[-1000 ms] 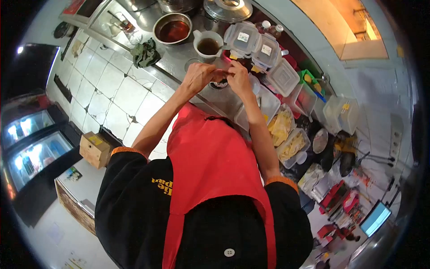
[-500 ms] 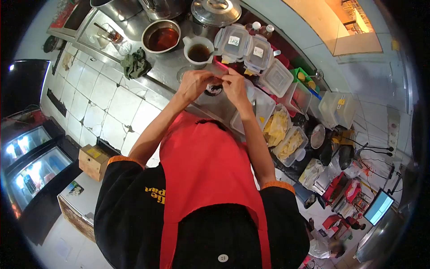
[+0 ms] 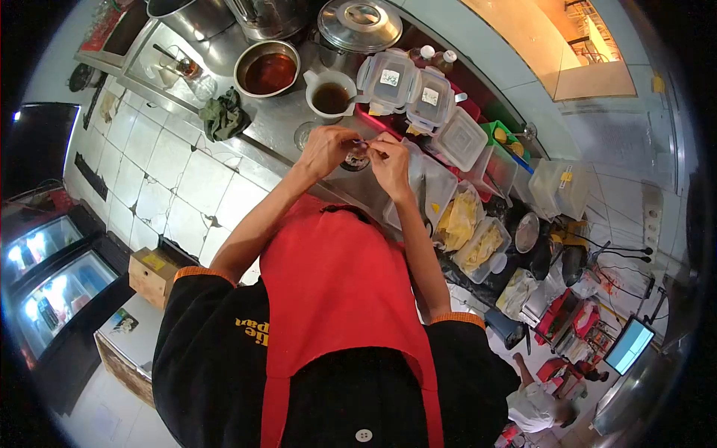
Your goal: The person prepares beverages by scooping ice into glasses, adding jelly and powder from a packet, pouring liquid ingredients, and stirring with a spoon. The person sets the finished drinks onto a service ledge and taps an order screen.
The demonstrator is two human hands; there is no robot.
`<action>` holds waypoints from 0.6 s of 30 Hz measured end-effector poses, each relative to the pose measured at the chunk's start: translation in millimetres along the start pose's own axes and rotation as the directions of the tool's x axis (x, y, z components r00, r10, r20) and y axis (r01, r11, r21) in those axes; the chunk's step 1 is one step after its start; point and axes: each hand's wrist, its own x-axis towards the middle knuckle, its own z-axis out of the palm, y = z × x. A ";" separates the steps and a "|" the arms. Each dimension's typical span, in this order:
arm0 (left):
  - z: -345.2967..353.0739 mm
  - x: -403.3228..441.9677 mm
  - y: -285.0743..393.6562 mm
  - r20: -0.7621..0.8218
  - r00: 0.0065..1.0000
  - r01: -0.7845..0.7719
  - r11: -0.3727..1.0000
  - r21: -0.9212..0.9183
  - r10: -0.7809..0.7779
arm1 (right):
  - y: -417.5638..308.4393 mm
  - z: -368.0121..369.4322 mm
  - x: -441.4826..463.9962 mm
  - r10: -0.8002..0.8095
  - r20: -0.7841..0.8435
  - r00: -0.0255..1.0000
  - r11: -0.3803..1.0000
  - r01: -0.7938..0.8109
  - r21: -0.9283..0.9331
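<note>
My left hand point(image 3: 326, 151) and my right hand point(image 3: 390, 166) meet over the steel counter point(image 3: 272, 123), fingertips pinched close together. Between them is something small, thin and clear-looking, too small to make out. Below the fingers, partly hidden, sits a dark round item with a white pattern point(image 3: 355, 160). Just beyond my hands stands a white jug of brown liquid point(image 3: 331, 98), with a steel bowl of reddish-brown liquid point(image 3: 270, 73) to its left. A round clear lid or glass point(image 3: 305, 135) lies beside my left hand.
Lidded plastic boxes point(image 3: 390, 78) line the back right. Nearer on the right are open tubs of yellow food point(image 3: 482, 249). A dark green cloth point(image 3: 223, 116) lies at the counter's left edge. Pots point(image 3: 360, 26) stand behind. Another person point(image 3: 536, 405) is at the far lower right.
The view has shifted, so the counter items sit a little further left. The pinkish film seen between my fingers half a second ago is less visible. The other person has come further into view.
</note>
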 end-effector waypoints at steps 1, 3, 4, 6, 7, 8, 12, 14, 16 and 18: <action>-1.5 2.8 0.0 -0.026 1.000 0.013 0.996 -0.088 -0.015 | -0.8 0.5 0.8 -0.004 0.000 1.000 1.000 0.004 -0.002; 1.1 4.1 -5.1 -0.013 1.000 -0.001 0.999 -0.048 0.001 | 3.2 3.5 -1.0 0.017 -0.027 0.999 1.000 -0.017 -0.022; 2.6 4.2 -7.9 0.007 1.000 -0.011 1.000 -0.008 0.011 | 5.9 5.3 -0.3 0.013 -0.027 1.000 1.000 -0.014 -0.023; 5.7 7.4 -7.8 0.038 0.999 0.002 0.999 0.034 -0.004 | 11.5 10.0 -2.8 -0.028 -0.088 0.996 0.998 0.032 0.051; 6.7 7.1 -7.8 0.072 0.997 0.012 0.997 0.077 -0.018 | 14.8 10.2 -4.1 -0.026 -0.085 0.996 0.998 0.030 0.052; 7.5 4.5 -8.1 0.073 0.997 0.013 0.997 0.077 -0.019 | 15.6 7.9 -3.1 0.007 -0.050 0.999 0.999 -0.004 0.051; 5.3 4.3 -8.9 0.057 0.998 0.036 0.993 -0.110 -0.030 | 4.2 -0.9 1.3 0.064 0.026 0.998 0.996 -0.062 -0.060; 8.5 -0.7 -11.4 0.075 0.996 0.067 0.972 -0.227 -0.051 | 1.5 -0.2 0.8 0.037 0.007 0.999 0.999 -0.037 -0.022; 16.0 -5.4 -19.9 0.010 1.000 0.029 0.984 -0.174 -0.028 | 5.2 2.9 -1.1 0.018 -0.005 1.000 1.000 -0.018 0.024; 11.3 -3.1 -14.9 0.038 0.999 0.038 0.995 -0.093 -0.034 | 11.5 7.6 -1.8 0.063 0.003 0.998 0.996 -0.063 0.055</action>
